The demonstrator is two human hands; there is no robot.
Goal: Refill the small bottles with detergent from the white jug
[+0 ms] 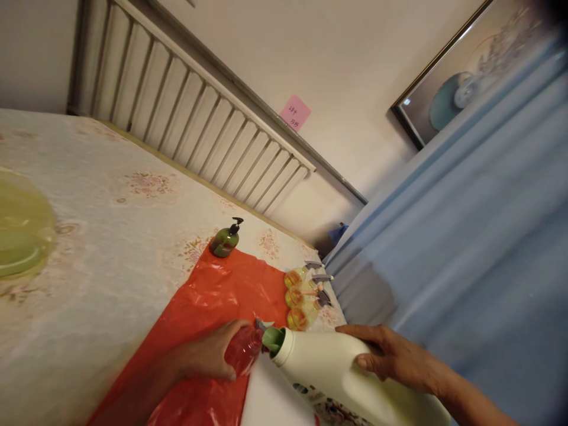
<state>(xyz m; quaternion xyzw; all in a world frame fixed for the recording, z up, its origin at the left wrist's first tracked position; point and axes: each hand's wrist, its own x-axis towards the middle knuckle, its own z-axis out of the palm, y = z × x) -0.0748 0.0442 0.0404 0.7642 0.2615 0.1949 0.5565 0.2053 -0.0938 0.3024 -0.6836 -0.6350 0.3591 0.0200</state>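
My left hand (217, 352) is wrapped round a small clear bottle (244, 353) that looks pinkish over the red sheet. My right hand (390, 358) grips a large cream-coloured detergent jug (328, 364), tipped on its side with its neck toward the left. The jug's green spout (273, 338) meets the small bottle's mouth; whether liquid is running cannot be seen. Beneath both hands lies a red plastic sheet (222, 290). A white flat-sided object (270, 393) shows under the jug.
A green pump bottle (225, 239) stands at the sheet's far corner. Three spray bottles (295, 297) with yellow-orange liquid are grouped at its right edge. A yellow translucent basin (26, 219) sits far left. Behind are a radiator (195, 112) and, right, a blue curtain (465, 236).
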